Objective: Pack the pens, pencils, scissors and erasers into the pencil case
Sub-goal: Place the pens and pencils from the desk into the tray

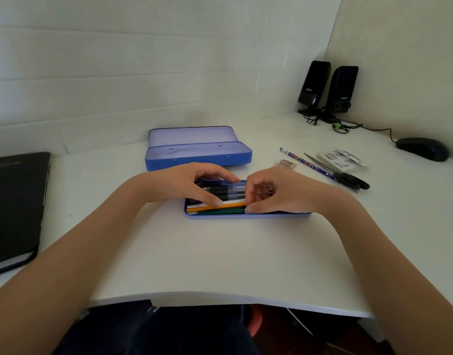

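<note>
- Holding position over blue tray at frame centre, both hands sit on its contents.
- Left hand: fingers curled over the clear-barrelled black pens, thumb tip down near the white pencil. Reads as a grip on the pens.
- Right hand: fingers curled, tips pressing at the end of the pencils; orange pencil and green pencil lie side by side along the tray's near wall. Whether it pinches one: cannot tell.
- Pencil case just above the hands, lid hinged up, bottom looks bare.
- Right of centre, outside the tray: patterned blue pencil, scissors with black handles lying beside it, small eraser just left of the pencil.
- White packet behind the scissors.
- Upper right: two black speakers, mouse.
- Left edge: black notebook on white desk.
</note>
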A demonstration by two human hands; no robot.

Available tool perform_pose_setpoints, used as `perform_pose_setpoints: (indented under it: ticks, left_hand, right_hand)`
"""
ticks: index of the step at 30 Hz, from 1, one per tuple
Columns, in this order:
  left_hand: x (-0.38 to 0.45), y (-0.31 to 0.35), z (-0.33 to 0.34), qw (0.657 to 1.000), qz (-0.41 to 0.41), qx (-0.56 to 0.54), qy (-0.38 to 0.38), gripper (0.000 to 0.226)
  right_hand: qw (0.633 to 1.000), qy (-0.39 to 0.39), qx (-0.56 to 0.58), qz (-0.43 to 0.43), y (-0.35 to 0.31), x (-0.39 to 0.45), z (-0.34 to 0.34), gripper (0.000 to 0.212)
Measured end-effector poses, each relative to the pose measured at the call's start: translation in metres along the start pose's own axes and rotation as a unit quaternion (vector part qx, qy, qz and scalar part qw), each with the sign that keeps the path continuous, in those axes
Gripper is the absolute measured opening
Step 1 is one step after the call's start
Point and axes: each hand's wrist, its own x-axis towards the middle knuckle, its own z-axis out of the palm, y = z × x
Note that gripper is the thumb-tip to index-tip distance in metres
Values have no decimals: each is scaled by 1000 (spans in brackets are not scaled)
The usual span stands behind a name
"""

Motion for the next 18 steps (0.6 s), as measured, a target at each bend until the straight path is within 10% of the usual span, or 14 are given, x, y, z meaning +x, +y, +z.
perform_pose_setpoints:
  ticks: [11, 18]
  left_hand:
    - [0, 2, 3, 999, -1, 53, 12, 56]
    - [0, 2, 3, 998, 8, 56, 2, 54]
  right_hand:
    - [1000, 8, 25, 0, 6, 4, 2, 15]
    - [904, 335, -185, 194, 48, 2, -30, 24]
